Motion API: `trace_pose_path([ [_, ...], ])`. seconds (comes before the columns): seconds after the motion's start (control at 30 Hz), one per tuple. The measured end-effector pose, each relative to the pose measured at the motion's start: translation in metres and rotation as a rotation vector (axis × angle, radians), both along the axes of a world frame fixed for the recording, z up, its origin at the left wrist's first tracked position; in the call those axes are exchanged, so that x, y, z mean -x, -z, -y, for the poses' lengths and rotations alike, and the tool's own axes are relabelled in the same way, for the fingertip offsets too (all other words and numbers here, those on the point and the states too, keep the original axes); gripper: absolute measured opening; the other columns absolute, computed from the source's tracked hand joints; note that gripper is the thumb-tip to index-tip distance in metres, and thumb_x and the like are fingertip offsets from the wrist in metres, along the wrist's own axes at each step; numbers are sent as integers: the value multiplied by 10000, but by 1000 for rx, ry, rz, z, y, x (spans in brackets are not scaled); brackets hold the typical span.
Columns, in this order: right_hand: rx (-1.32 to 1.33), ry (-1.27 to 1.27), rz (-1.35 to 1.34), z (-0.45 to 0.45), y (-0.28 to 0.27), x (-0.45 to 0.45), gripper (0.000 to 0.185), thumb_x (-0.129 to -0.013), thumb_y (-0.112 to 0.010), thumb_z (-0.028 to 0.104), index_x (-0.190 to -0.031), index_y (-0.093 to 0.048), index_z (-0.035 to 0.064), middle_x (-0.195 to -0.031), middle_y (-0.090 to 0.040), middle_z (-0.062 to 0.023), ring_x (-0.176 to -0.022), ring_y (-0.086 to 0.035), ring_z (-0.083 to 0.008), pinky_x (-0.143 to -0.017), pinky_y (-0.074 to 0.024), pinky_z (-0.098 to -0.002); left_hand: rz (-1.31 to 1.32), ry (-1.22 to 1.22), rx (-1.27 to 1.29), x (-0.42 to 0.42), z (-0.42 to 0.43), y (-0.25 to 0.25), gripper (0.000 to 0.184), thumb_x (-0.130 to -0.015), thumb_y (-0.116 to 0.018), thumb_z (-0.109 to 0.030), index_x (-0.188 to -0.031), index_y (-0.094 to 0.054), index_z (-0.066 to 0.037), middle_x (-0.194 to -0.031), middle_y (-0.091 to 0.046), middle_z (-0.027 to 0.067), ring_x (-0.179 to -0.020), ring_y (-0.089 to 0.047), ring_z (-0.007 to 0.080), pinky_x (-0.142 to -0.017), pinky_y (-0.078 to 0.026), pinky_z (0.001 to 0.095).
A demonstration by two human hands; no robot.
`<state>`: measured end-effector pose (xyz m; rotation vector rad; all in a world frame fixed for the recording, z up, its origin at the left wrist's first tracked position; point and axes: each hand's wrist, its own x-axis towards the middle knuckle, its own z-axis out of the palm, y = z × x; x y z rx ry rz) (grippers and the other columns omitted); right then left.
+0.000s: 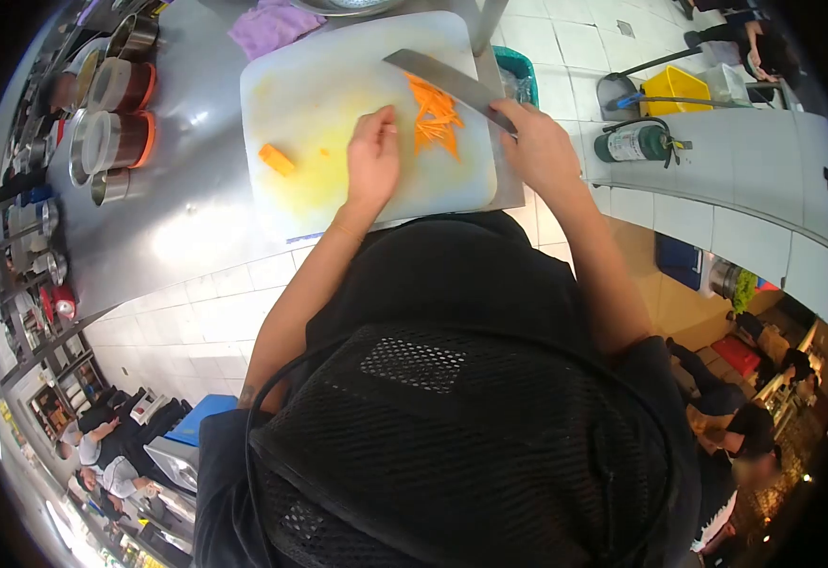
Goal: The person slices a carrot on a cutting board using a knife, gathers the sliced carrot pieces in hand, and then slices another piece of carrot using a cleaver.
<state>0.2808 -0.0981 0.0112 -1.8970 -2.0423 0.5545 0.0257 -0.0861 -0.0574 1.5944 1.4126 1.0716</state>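
Note:
My right hand [539, 147] is closed around the handle of a large knife [447, 83]. Its broad blade points up and to the left across the cutting board, just above a pile of thin orange strips [436, 118] that look like carrot. My left hand [373, 161] is over the middle of the white, yellow-stained cutting board [315, 85], left of the strips. Its fingers are loosely curved, with nothing visible in them. A short orange chunk [277, 159] lies on the left part of the board, and a tiny orange bit [324, 151] sits between it and my left hand.
Beneath the board is a steel counter [187, 180]; a purple cloth [275, 26] and a metal bowl rim [352, 8] lie beyond it. Tubs of dark red contents [116, 142] line the left. A green bin [516, 76] and a fire extinguisher [634, 143] are right. Other people are further off.

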Motion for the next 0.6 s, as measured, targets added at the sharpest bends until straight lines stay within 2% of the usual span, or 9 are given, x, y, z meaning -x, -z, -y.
trace_pose_path([
  [0.17, 120, -69, 32, 27, -14, -1, 403, -877, -659, 93, -1279, -663, 128, -1117, -707, -164, -963, -692, -397, -852, -561, -468, 6, -189, -112, 5, 4, 1, 328, -1031, -568, -83, -1310, -618, 82, -1208, -652, 230, -1092, -647, 368, -1000, -513, 412],
  [0.27, 110, -69, -66, 41, -21, -7, 334, -894, -658, 103, -1225, -690, 130, -1064, -713, -185, -996, -691, -406, -848, -569, -484, -170, -143, -186, 3, -5, 10, 404, -1032, -584, -136, -1367, -587, 90, -1359, -613, 270, -1240, -602, 428, -1086, -472, 445],
  [0.33, 175, 76, -369, 52, -28, -7, 246, -951, -647, 123, -1188, -676, 63, -952, -700, -193, -922, -716, -369, -817, -567, -462, -360, -85, -284, 1, -10, 17, 538, -1042, -590, -276, -1434, -535, 89, -1514, -513, 288, -1394, -487, 478, -1171, -378, 508],
  [0.37, 185, 98, -372, 60, -22, -10, 246, -951, -647, 123, -1188, -676, 63, -952, -700, -193, -922, -716, -369, -817, -567, -462, -359, -63, -275, -2, -12, 21, 538, -1042, -590, -276, -1434, -535, 89, -1514, -513, 288, -1394, -487, 478, -1171, -378, 508],
  [0.43, 243, 246, -606, 76, -4, -22, 200, -1031, -610, 176, -1150, -645, 20, -784, -640, -142, -694, -683, -245, -647, -552, -394, -479, -27, -233, -9, -18, 22, 669, -1037, -582, -404, -1491, -477, 76, -1558, -464, 300, -1476, -381, 495, -1214, -289, 551],
  [0.47, 248, 261, -608, 80, 2, -27, 200, -1031, -610, 176, -1150, -645, 20, -784, -640, -142, -694, -683, -245, -647, -552, -394, -478, -12, -227, -12, -20, 22, 669, -1037, -582, -404, -1491, -477, 76, -1558, -464, 300, -1476, -381, 495, -1214, -289, 551],
  [0.53, 531, 440, -942, 89, 14, -36, 205, -1077, -562, 206, -1131, -617, 16, -711, -560, -59, -536, -556, -124, -494, -465, -310, -474, 36, -217, -18, -22, 24, 738, -1039, -551, -478, -1525, -432, 65, -1583, -430, 297, -1506, -331, 485, -1228, -230, 571],
  [0.57, 518, 472, -983, 94, 23, -35, 212, -1098, -529, 238, -1128, -607, 43, -698, -549, -14, -471, -484, -86, -438, -394, -257, -474, 51, -216, -22, -22, 25, 738, -1039, -551, -478, -1525, -432, 65, -1583, -430, 297, -1506, -331, 485, -1228, -230, 571],
  [0.6, 517, 485, -987, 99, 26, -33, 212, -1098, -529, 238, -1128, -607, 43, -698, -549, -14, -471, -484, -86, -438, -394, -257, -505, 39, -201, -27, -20, 24, 747, -1036, -554, -484, -1529, -423, 61, -1598, -407, 295, -1517, -309, 484, -1233, -222, 565],
])
